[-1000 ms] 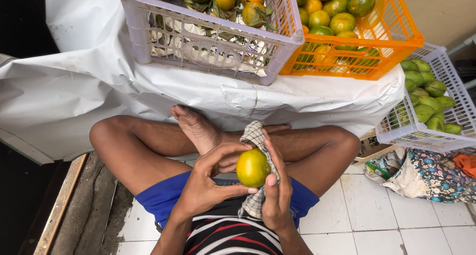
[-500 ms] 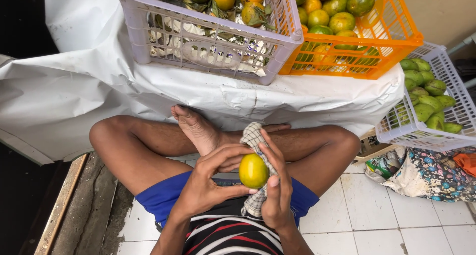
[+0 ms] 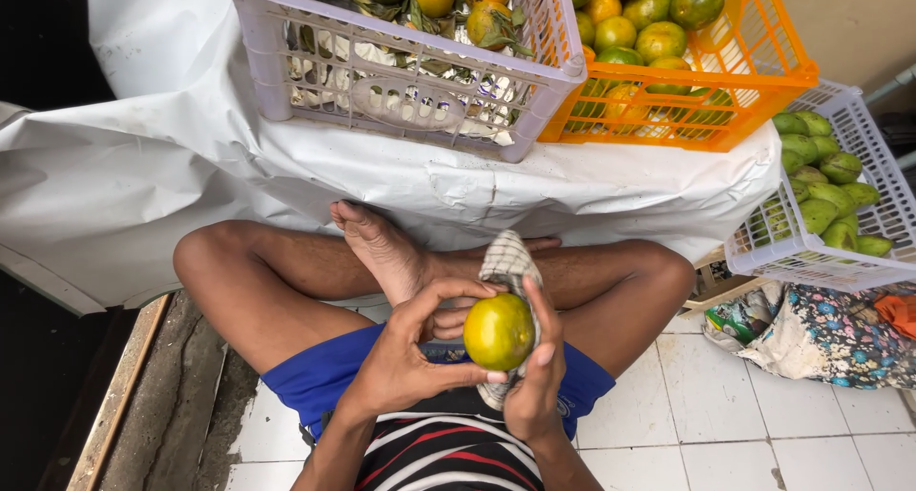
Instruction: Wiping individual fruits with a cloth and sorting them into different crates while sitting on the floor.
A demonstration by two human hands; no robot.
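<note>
My left hand (image 3: 405, 362) cups a yellow-green orange (image 3: 498, 332) while my right hand (image 3: 534, 381) presses a checked cloth (image 3: 506, 262) behind it, wiping seemingly unfinished.

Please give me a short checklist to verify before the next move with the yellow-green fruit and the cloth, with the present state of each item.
1. Left hand grips the yellow-green fruit: ok, thumb and fingers wrap around it.
2. Right hand keeps the checked cloth against the fruit: ok.
3. Fruit surface is clean: cannot tell, only one side shows.
4. Lilac crate has room on top: cannot tell, its upper part is cut off.
5. Orange crate sits steady on the white sheet: ok.
</note>
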